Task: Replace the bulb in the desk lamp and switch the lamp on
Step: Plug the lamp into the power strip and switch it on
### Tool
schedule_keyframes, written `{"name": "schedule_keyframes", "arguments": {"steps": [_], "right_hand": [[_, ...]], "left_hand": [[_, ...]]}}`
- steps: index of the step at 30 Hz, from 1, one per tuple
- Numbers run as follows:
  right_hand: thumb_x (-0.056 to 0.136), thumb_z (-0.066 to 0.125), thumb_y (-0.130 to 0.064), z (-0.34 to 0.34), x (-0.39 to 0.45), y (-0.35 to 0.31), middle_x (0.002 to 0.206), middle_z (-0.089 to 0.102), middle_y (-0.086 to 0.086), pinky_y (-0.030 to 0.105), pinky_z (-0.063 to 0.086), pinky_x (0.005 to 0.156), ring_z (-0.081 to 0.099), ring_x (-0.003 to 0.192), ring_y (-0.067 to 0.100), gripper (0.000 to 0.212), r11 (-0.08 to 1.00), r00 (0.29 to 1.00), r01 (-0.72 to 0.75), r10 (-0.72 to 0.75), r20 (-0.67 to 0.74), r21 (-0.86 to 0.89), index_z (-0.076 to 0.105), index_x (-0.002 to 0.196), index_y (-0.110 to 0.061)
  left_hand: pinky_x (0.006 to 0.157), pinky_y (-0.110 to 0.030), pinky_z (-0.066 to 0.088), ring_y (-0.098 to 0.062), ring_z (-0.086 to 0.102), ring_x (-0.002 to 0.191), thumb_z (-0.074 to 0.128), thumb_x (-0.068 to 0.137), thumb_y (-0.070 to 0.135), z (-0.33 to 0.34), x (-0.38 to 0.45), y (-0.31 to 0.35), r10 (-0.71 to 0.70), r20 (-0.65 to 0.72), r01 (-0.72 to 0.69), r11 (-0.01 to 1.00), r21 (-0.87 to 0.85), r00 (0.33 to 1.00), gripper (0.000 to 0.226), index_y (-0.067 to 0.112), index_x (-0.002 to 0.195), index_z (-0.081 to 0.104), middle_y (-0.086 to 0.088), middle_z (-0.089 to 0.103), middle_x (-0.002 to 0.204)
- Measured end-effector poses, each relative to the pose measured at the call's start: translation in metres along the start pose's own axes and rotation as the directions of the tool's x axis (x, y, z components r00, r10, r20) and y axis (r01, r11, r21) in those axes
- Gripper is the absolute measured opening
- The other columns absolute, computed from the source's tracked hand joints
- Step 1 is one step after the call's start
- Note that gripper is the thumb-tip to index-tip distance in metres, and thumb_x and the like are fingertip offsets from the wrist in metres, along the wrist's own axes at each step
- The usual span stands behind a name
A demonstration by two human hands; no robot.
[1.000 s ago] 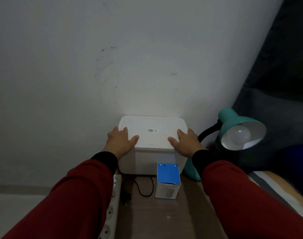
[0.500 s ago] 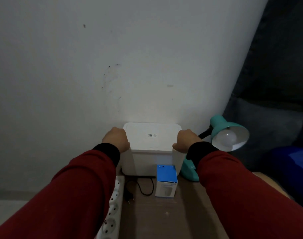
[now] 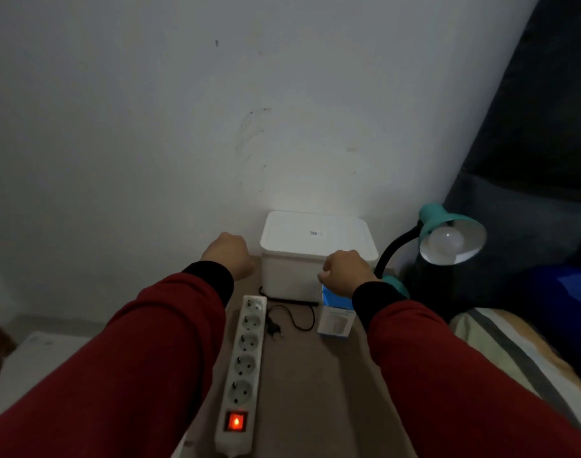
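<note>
A teal desk lamp stands at the right on a black gooseneck, its shade facing me with a white bulb in it, unlit. A blue and white bulb box stands on the brown table in front of a white lidded box. My left hand is a closed fist just left of the white box, holding nothing. My right hand hovers loosely curled at the white box's front right corner, right above the bulb box's blue top, with nothing in it.
A white power strip lies along the table's left side with its red switch glowing. A loose black plug and cable lie between the strip and the bulb box. A striped bed cover lies at the right.
Both hands have come off the white box's lid and drawn back toward me. The view has tilted down, and the power strip now shows in full.
</note>
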State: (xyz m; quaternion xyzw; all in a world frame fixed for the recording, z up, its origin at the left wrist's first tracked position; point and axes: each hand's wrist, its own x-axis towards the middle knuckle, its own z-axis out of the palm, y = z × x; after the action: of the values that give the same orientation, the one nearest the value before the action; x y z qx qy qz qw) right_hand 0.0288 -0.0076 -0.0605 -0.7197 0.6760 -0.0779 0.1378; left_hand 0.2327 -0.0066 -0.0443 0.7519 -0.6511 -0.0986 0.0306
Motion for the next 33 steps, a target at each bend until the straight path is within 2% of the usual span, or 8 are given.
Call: {"name": "schedule_keyframes", "arguments": {"steps": [2, 4, 7, 13, 16, 21, 27, 33], "right_hand": [[0.088, 0.056, -0.025, 0.017, -0.012, -0.005, 0.118, 0.065, 0.016, 0.032, 0.047, 0.092, 0.059, 0.111, 0.029, 0.033, 0.995, 1.0, 0.03, -0.03, -0.002, 0.095, 0.066, 0.112, -0.004], [0.087, 0.061, -0.026, 0.037, -0.023, -0.01, 0.118, 0.066, 0.014, 0.03, 0.044, 0.096, 0.059, 0.113, 0.028, 0.036, 0.979, 0.999, 0.045, -0.042, -0.017, 0.197, 0.064, 0.117, -0.007], [0.087, 0.063, -0.025, 0.07, -0.033, -0.014, 0.116, 0.069, 0.013, 0.027, 0.045, 0.094, 0.062, 0.111, 0.025, 0.037, 0.949, 0.999, 0.032, -0.03, -0.011, 0.313, 0.063, 0.119, -0.006], [0.087, 0.064, -0.022, 0.134, -0.031, -0.018, 0.123, 0.064, 0.01, 0.02, 0.041, 0.081, 0.06, 0.11, 0.019, 0.035, 0.822, 0.994, -0.075, 0.104, -0.019, 0.565, 0.062, 0.12, -0.009], [0.087, 0.063, -0.021, 0.152, -0.021, -0.019, 0.123, 0.064, 0.01, 0.02, 0.041, 0.082, 0.059, 0.112, 0.019, 0.036, 0.793, 0.99, -0.098, 0.138, -0.02, 0.601, 0.061, 0.121, -0.009], [0.084, 0.068, -0.02, 0.176, -0.001, -0.02, 0.121, 0.066, 0.011, 0.027, 0.046, 0.093, 0.061, 0.112, 0.02, 0.039, 0.793, 0.989, -0.113, 0.149, -0.012, 0.599, 0.062, 0.12, -0.008], [0.078, 0.074, -0.022, 0.194, 0.009, -0.021, 0.12, 0.067, 0.008, 0.026, 0.049, 0.09, 0.063, 0.108, 0.019, 0.049, 0.808, 0.984, -0.127, 0.176, -0.03, 0.575, 0.06, 0.123, -0.009], [0.079, 0.069, -0.014, 0.195, 0.006, -0.013, 0.11, 0.066, 0.009, 0.029, 0.051, 0.09, 0.061, 0.095, 0.017, 0.045, 0.762, 0.976, -0.163, 0.216, -0.009, 0.627, 0.059, 0.123, -0.008]], "left_hand": [[0.081, -0.029, 0.047, -0.03, 0.057, 0.111, 0.051, 0.092, 0.027, 0.015, -0.009, -0.009, -0.001, 0.028, 0.001, 1.0, -0.011, 1.0, 0.034, -0.002, 0.106, 0.063, -0.018, 0.061, 0.119], [0.091, -0.031, 0.049, -0.029, 0.058, 0.114, 0.052, 0.091, 0.033, 0.035, -0.017, -0.018, -0.001, 0.04, 0.003, 0.999, -0.044, 0.999, 0.042, -0.002, 0.113, 0.062, -0.016, 0.062, 0.122], [0.099, -0.031, 0.046, -0.027, 0.057, 0.118, 0.054, 0.089, 0.04, 0.072, -0.03, -0.031, -0.02, 0.059, 0.026, 0.993, -0.116, 0.998, 0.05, 0.003, 0.122, 0.058, -0.014, 0.059, 0.129], [0.1, -0.027, 0.04, -0.024, 0.057, 0.119, 0.052, 0.094, 0.034, 0.125, -0.06, -0.044, -0.063, 0.071, 0.085, 0.921, -0.38, 0.995, 0.04, 0.011, 0.125, 0.058, -0.009, 0.065, 0.125], [0.097, -0.022, 0.042, -0.018, 0.063, 0.112, 0.057, 0.092, 0.025, 0.141, -0.062, -0.049, -0.062, 0.08, 0.097, 0.812, -0.575, 0.995, 0.037, 0.015, 0.127, 0.059, -0.007, 0.068, 0.121], [0.09, -0.013, 0.036, -0.013, 0.062, 0.112, 0.065, 0.087, 0.023, 0.155, -0.06, -0.055, -0.131, 0.123, 0.179, 0.646, -0.742, 0.984, 0.044, 0.023, 0.131, 0.057, -0.003, 0.067, 0.123], [0.088, -0.013, 0.038, -0.01, 0.062, 0.108, 0.066, 0.086, 0.023, 0.158, -0.058, -0.057, -0.145, 0.133, 0.193, 0.597, -0.779, 0.981, 0.045, 0.024, 0.13, 0.057, -0.002, 0.067, 0.122], [0.088, -0.015, 0.039, -0.01, 0.06, 0.109, 0.067, 0.086, 0.022, 0.158, -0.058, -0.057, -0.147, 0.141, 0.2, 0.572, -0.795, 0.979, 0.047, 0.023, 0.131, 0.056, -0.003, 0.065, 0.125]]}}
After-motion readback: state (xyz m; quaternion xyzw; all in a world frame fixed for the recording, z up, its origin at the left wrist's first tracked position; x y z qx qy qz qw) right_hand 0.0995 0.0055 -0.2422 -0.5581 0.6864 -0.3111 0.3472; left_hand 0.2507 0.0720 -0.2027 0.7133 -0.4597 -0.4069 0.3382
